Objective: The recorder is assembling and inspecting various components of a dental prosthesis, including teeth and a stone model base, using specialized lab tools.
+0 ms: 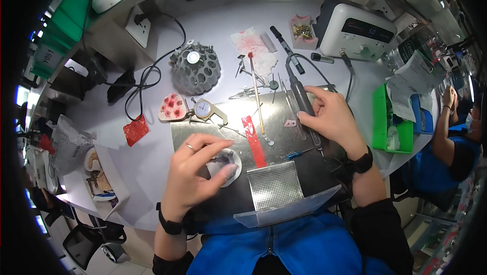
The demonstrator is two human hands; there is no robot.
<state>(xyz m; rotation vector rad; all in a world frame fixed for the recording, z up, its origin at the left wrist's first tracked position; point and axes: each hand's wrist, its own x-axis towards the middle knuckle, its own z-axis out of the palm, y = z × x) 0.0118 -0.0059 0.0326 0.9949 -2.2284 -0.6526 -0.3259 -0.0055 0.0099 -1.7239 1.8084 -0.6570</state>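
Note:
My left hand (195,171) wears a ring and pinches a white dental cast (226,165) with a dark metal framework on it, held over the metal work plate (284,110). My right hand (332,117) grips a dark rotary handpiece (300,92) at the plate's right side; its cable runs back to a white control box (355,31). A strip of red wax (253,140) and a perforated metal tray (274,184) lie between my hands.
A grey round bur holder (195,69), a dial gauge (204,108), a pink wax block (172,106) and loose hand instruments (253,90) lie behind the plate. A green tray (379,117) stands at the right. Another person (451,143) in blue sits at the far right.

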